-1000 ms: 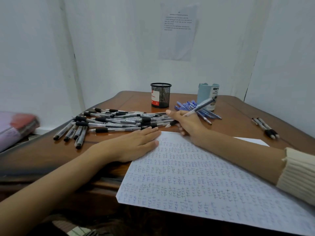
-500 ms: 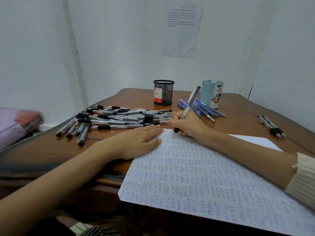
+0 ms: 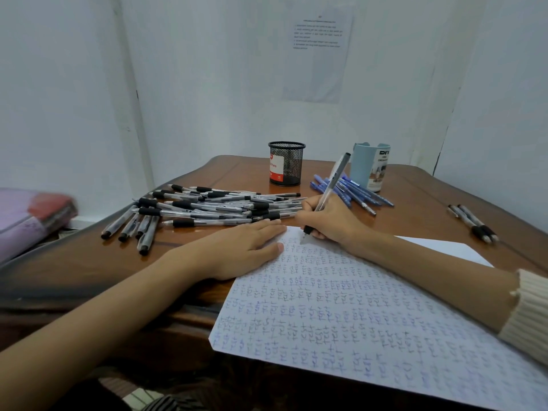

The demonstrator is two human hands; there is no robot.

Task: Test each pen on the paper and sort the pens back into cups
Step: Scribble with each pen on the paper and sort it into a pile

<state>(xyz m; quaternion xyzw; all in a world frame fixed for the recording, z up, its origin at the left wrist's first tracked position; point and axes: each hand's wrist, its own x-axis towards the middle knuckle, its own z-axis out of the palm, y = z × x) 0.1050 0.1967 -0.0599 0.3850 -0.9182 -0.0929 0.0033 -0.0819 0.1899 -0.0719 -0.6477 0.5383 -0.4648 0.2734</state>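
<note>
While the right hand (image 3: 329,219) pinches a pen (image 3: 327,192) low by its black grip, tip on the paper (image 3: 341,315), the left hand (image 3: 237,247) lies flat, pinning the sheet. Light, stiff, slick-barrelled; the rubber grip looks the surest hold.

A brown wooden table (image 3: 237,173) stands in a corner of pale walls (image 3: 207,69). A printed sheet (image 3: 320,60) hangs on the far wall. At the left lies a blurred purple-red bundle (image 3: 29,215).

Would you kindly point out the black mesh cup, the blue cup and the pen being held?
black mesh cup (image 3: 294,166): head view, on its mesh wall.
blue cup (image 3: 363,169): head view, on its plain left wall.
pen (image 3: 334,178): head view, on its upper barrel.
</note>
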